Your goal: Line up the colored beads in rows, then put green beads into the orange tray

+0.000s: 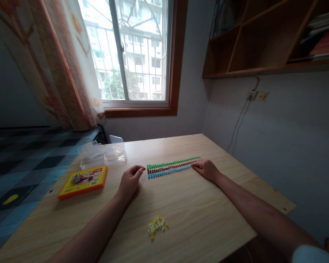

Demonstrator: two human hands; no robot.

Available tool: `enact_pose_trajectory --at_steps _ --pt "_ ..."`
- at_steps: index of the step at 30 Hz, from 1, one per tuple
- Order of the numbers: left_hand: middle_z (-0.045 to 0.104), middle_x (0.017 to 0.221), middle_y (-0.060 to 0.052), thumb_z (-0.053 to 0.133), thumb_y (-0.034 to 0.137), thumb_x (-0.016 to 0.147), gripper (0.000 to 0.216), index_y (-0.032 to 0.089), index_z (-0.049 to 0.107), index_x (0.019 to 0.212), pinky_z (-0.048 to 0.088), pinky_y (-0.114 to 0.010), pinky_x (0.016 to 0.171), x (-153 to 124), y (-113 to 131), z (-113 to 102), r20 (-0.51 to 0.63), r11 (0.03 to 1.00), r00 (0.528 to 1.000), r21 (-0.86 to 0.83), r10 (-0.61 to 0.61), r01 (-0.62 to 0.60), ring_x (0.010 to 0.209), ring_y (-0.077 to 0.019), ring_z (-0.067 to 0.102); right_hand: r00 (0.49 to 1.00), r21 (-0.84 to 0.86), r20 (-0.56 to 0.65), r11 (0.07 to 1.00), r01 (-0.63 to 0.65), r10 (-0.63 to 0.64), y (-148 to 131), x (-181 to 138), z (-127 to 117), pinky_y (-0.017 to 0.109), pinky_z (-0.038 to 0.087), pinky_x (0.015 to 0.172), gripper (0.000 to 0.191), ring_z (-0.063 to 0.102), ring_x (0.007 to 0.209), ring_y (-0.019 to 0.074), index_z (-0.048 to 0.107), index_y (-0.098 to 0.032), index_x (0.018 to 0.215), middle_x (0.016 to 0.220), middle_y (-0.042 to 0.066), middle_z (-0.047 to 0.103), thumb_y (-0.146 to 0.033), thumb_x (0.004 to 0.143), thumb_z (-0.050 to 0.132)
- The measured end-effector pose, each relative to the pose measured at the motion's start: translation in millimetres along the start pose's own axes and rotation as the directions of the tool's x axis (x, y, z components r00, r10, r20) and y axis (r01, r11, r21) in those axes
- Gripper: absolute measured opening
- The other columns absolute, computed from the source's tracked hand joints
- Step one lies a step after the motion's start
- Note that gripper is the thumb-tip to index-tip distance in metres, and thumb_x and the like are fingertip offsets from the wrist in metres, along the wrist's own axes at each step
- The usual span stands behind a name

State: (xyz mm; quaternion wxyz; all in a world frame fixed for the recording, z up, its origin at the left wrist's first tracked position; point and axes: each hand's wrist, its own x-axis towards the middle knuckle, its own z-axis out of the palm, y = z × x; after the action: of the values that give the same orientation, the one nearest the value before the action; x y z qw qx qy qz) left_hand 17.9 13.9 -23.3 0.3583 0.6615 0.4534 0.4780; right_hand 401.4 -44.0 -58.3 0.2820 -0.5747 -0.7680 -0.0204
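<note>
Three long rows of small blocks run side by side across the table: a green row at the back, a brown row in the middle and a blue row in front. My left hand is closed, thumb and forefinger pinched just beyond the rows' left end; anything between them is too small to make out. At the right end, my right hand rests with closed fingers against the brown and blue rows. Its fingertips hide the last blocks. A loose pile of white and yellow pieces lies nearer to me.
An orange and yellow box lies left of my left hand. Behind it stands a clear plastic case with its lid raised. The wooden table has its right edge under my right forearm. A bed is at the left.
</note>
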Motion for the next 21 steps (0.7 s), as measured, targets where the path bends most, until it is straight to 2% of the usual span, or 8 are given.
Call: enact_pose_trajectory --at_steps 8,21 --pt "0.069 0.066 -0.003 0.063 0.046 0.073 0.032 0.016 0.075 0.077 0.046 -0.03 0.066 1.3 -2.6 -0.7 0.0 1.0 1.0 0.006 0.015 -0.015 0.066 -0.0195 0.06 1.0 0.009 0.002 1.0 -0.029 0.029 -2.5 1.3 -0.6 0.03 0.053 0.083 0.018 0.071 0.092 0.0211 0.079 -0.024 0.096 0.099 0.004 0.078 -0.028 0.094 0.062" --pt "0.065 0.061 -0.001 0.063 0.045 0.074 0.032 0.016 0.075 0.079 0.044 -0.029 0.064 0.4 -1.4 -0.8 0.009 1.0 1.0 0.009 -0.004 0.004 0.064 -0.019 0.058 0.999 0.079 -0.007 0.996 -0.041 0.042 -1.5 2.6 -2.1 0.033 0.052 0.084 0.018 0.071 0.093 0.0229 0.079 -0.023 0.094 0.099 0.007 0.078 -0.03 0.091 0.063"
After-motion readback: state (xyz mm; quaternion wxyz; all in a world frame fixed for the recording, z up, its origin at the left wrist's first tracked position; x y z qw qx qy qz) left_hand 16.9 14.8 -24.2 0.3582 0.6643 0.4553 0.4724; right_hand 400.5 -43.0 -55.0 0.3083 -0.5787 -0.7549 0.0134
